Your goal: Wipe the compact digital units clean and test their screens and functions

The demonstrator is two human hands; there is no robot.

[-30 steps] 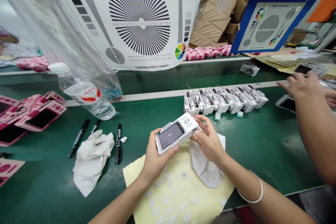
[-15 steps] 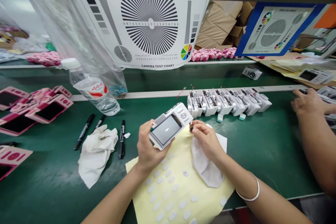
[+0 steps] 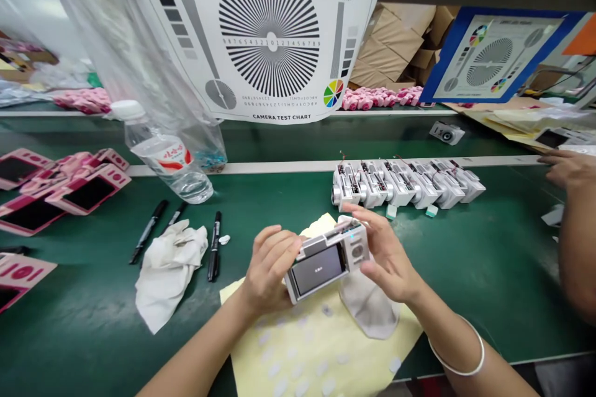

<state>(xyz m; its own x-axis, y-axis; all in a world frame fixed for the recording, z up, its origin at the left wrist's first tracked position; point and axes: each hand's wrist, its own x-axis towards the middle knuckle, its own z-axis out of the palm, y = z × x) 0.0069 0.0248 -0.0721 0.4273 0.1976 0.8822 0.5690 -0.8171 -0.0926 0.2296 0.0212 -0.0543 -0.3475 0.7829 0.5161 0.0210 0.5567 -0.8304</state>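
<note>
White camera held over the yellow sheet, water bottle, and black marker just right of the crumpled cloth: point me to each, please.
White camera [image 3: 319,270]: head view, on its screen.
Water bottle [image 3: 174,158]: head view, on its label.
Black marker [image 3: 214,249]: head view, on the middle of its barrel.

- From where I sit, I see my left hand [image 3: 272,270] as bare, its fingers and thumb slender
- My right hand [image 3: 391,260] comes through bare too, with slim fingers
- My left forearm [image 3: 200,338] is bare right down to the picture's lower edge
- My right forearm [image 3: 431,307] wears one thin, rounded, whitish bangle [image 3: 482,356]; I can't tell its material from here
</note>
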